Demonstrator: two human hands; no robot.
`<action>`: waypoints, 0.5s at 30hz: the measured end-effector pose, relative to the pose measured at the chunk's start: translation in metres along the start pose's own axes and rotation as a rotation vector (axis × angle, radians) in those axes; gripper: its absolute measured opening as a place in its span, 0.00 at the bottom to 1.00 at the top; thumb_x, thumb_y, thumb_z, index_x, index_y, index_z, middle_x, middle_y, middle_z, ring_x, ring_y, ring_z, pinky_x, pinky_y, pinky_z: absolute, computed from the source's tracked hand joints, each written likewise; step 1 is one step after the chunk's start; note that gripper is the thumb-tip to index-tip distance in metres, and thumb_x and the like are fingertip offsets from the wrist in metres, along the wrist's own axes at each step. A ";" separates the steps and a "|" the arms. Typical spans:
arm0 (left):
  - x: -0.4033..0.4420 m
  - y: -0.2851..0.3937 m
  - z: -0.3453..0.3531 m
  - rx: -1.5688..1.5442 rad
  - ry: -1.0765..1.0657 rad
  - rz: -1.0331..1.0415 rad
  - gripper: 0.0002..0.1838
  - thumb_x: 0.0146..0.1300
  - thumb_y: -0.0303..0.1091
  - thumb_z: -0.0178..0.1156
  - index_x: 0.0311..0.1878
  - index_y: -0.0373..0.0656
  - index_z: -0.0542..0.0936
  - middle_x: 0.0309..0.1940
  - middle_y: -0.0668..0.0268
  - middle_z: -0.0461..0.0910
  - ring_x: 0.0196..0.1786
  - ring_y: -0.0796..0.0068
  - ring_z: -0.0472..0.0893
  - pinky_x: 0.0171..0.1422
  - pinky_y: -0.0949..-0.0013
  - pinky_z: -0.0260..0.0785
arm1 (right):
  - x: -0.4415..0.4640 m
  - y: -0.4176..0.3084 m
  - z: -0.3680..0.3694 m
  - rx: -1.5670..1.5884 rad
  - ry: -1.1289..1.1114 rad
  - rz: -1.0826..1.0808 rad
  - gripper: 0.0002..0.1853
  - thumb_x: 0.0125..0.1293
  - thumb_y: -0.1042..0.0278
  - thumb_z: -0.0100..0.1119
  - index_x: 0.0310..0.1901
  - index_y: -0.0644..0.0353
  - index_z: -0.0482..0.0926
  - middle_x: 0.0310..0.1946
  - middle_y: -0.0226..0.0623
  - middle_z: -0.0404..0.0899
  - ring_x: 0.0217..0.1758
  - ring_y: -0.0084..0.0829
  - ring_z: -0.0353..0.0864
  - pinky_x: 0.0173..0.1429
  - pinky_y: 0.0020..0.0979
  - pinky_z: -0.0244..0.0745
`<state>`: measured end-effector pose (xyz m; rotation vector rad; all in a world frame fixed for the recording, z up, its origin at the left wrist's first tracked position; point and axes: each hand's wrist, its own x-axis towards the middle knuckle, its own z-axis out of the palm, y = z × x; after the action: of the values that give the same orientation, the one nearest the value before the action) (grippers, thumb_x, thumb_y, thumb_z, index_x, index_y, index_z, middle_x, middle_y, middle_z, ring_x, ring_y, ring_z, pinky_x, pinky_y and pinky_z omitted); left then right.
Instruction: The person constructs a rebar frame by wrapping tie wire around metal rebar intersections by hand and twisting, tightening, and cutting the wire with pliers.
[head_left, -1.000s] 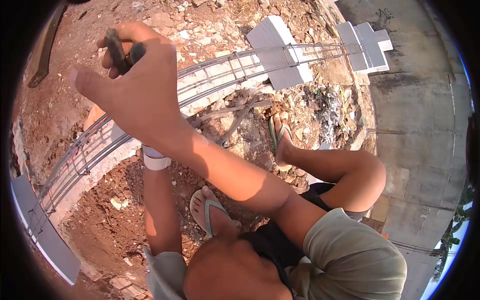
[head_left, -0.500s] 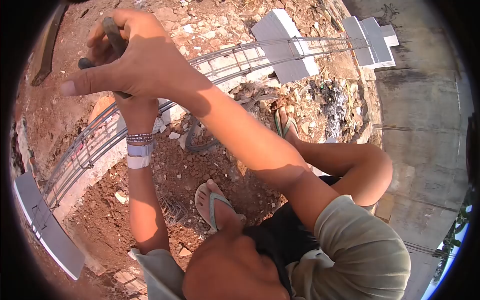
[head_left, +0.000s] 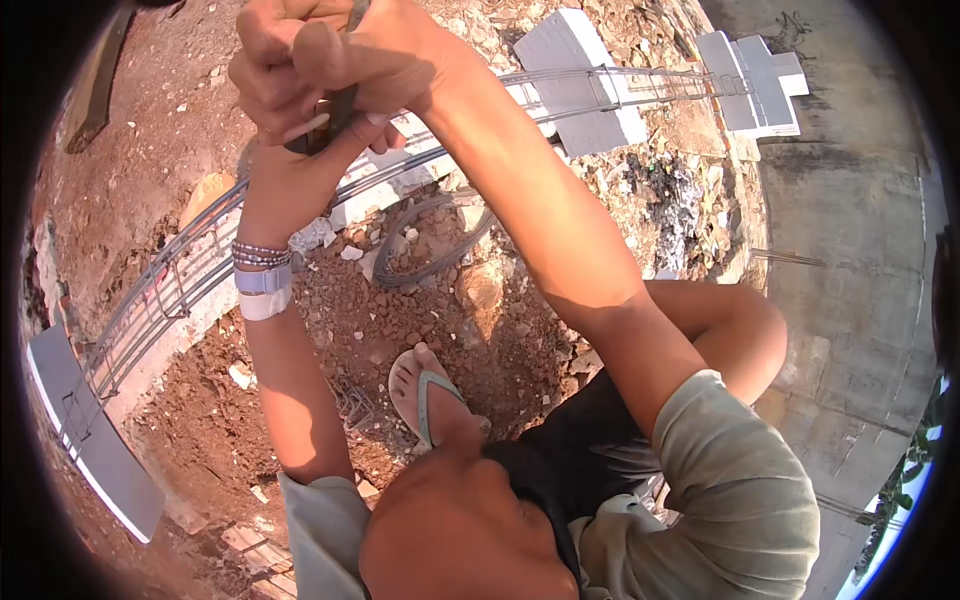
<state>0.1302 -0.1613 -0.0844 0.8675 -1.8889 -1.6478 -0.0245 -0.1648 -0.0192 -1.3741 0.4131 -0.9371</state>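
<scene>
At the top of the view, my hands meet around a dark metal tool that looks like pincers (head_left: 338, 112); its jaws are hidden. My right hand (head_left: 395, 60) has its fingers curled about the tool, with the thumb bent across. Below it, my left hand (head_left: 297, 190) is closed about the same tool from the near side, bracelets and pale bands on its wrist. Which fingers grip which part I cannot fully make out. Just beyond and under the hands runs a long cage of steel bars (head_left: 215, 214).
Grey boards (head_left: 575, 90) lie beneath the cage, another board (head_left: 100, 450) at lower left. Coiled wire (head_left: 400, 278) rests on the reddish soil near my sandalled foot (head_left: 435, 400). A concrete wall (head_left: 840, 250) stands right; a timber (head_left: 95, 95) lies upper left.
Both hands have moved up and right. My right hand's fingers, spread earlier around the dark handles, are now curled in. More of the coiled wire shows, and one sandalled foot is now covered by the arm.
</scene>
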 end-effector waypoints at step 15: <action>-0.040 -0.022 0.065 0.255 0.574 0.387 0.11 0.69 0.35 0.66 0.47 0.37 0.81 0.39 0.65 0.81 0.38 0.74 0.79 0.42 0.67 0.72 | 0.003 0.002 0.100 -0.418 1.007 -0.074 0.25 0.48 0.56 0.85 0.36 0.64 0.79 0.30 0.34 0.79 0.37 0.27 0.81 0.44 0.31 0.77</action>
<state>0.1139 -0.0898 -0.1140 0.8835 -1.7254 -0.8272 0.0518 -0.1031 -0.0007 -1.1892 1.3815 -1.6425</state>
